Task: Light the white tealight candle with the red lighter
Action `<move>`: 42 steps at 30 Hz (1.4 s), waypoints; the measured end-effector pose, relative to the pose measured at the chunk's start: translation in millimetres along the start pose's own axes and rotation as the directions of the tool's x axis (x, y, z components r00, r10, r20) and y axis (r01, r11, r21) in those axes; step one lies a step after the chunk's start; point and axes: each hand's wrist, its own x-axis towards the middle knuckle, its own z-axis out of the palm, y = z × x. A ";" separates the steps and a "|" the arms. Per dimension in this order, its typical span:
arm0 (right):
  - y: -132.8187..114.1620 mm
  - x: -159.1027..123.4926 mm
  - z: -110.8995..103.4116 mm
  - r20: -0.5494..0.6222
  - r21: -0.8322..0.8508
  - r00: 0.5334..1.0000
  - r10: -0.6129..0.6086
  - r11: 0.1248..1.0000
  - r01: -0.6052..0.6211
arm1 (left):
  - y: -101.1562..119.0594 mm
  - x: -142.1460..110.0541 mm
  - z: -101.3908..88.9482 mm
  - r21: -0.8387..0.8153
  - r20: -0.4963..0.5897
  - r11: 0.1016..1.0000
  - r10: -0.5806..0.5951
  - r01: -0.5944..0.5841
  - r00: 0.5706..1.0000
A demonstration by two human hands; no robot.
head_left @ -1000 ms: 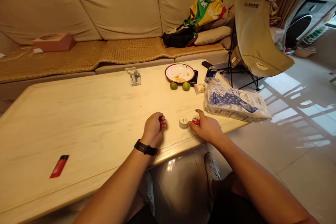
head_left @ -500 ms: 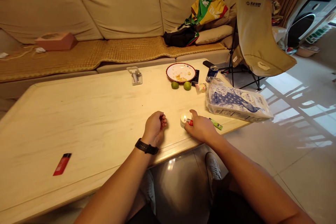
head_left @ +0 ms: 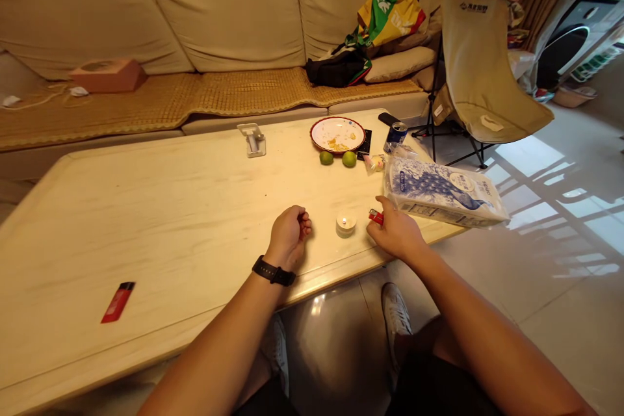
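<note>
Low in the centre, the right hand (head_left: 396, 232) grips a red lighter (head_left: 375, 216), mostly hidden by its fingers, just right of a lit tealight candle (head_left: 346, 225); the left hand (head_left: 287, 231) is a closed fist left of it.
</note>
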 end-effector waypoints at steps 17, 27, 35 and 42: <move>6.2 0.8 -1.5 0.002 -0.022 0.999 0.044 0.999 -0.044 | -0.2 -0.6 1.1 -0.001 0.002 1.000 0.004 -0.004 1.000; 7.9 0.6 0.7 0.009 -0.024 1.000 0.030 0.999 -0.030 | -2.1 0.9 -1.1 0.000 0.011 1.000 0.006 -0.006 1.000; 7.0 0.3 3.4 0.020 -0.021 0.999 0.027 0.999 -0.027 | -1.8 0.7 -0.2 -0.001 0.008 1.000 0.004 -0.004 1.000; 6.3 0.2 4.1 0.025 -0.019 1.000 0.010 1.000 -0.009 | -1.1 0.0 0.8 -0.004 0.002 1.000 0.000 0.000 1.000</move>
